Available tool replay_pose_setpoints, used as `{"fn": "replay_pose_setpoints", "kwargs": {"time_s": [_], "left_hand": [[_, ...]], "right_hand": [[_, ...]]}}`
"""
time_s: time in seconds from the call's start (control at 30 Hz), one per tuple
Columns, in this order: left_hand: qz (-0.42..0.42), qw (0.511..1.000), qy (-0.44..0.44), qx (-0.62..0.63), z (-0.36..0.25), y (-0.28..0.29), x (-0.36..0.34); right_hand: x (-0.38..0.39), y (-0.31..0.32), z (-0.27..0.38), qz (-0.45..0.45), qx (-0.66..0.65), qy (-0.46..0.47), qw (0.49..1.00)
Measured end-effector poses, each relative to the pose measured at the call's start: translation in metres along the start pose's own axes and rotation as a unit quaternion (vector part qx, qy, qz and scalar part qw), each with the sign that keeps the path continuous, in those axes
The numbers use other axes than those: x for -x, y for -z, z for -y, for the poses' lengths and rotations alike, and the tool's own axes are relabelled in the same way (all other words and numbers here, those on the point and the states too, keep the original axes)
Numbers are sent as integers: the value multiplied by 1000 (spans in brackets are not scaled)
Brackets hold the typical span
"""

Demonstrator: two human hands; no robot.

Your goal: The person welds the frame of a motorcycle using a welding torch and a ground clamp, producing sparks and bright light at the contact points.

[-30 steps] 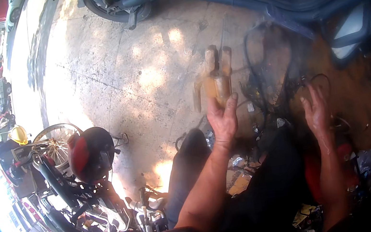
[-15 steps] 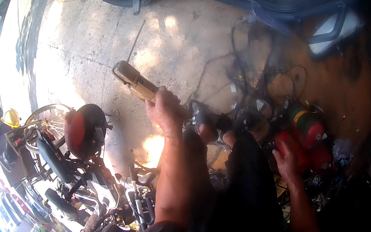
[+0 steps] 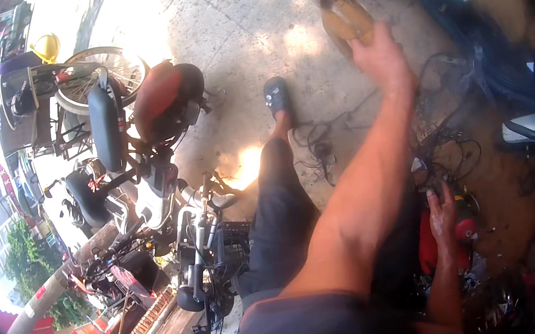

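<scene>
Brown, blurred, oblong object (image 3: 341,12) is being lifted over the rough concrete floor (image 3: 224,27), clasped at its near end by the left hand (image 3: 380,58) on a fully outstretched arm. Tangled black wires (image 3: 447,152) are sprawling below. The right hand (image 3: 443,216) is resting open, fingers spread, on a glossy red rounded part (image 3: 428,250).

Red-seated scooter (image 3: 163,106) parked on the concrete; bicycle wheel (image 3: 100,74) just behind it, yellow helmet (image 3: 47,46) beyond, tangled wires (image 3: 319,141) to its right.
</scene>
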State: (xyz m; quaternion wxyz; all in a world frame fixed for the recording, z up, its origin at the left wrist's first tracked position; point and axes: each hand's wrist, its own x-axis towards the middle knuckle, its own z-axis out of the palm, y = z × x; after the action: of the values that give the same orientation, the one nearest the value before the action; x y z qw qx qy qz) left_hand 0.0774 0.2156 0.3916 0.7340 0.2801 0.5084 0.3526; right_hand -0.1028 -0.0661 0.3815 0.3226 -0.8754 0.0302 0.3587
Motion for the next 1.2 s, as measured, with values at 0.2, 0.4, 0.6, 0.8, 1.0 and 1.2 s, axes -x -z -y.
{"fn": "replay_pose_setpoints", "kwargs": {"time_s": [0.2, 0.4, 0.6, 0.8, 1.0, 1.2], "left_hand": [[94, 983, 64, -144, -76, 39, -106], [125, 962, 60, -236, -109, 87, -233], [135, 958, 51, -246, -116, 87, -287], [193, 937, 46, -286, -113, 75, -322], [269, 906, 7, -328, -113, 71, -358], [320, 861, -37, -394, -68, 64, -401]], "right_hand": [[-61, -10, 113, -115, -17, -25, 993], [-142, -72, 228, -165, 8, 55, 985], [-231, -105, 315, -120, -203, -36, 971], [-310, -136, 296, -144, -187, -54, 970], [-406, -150, 285, -153, -259, -50, 952], [-490, -141, 284, -71, -413, -11, 908]]}}
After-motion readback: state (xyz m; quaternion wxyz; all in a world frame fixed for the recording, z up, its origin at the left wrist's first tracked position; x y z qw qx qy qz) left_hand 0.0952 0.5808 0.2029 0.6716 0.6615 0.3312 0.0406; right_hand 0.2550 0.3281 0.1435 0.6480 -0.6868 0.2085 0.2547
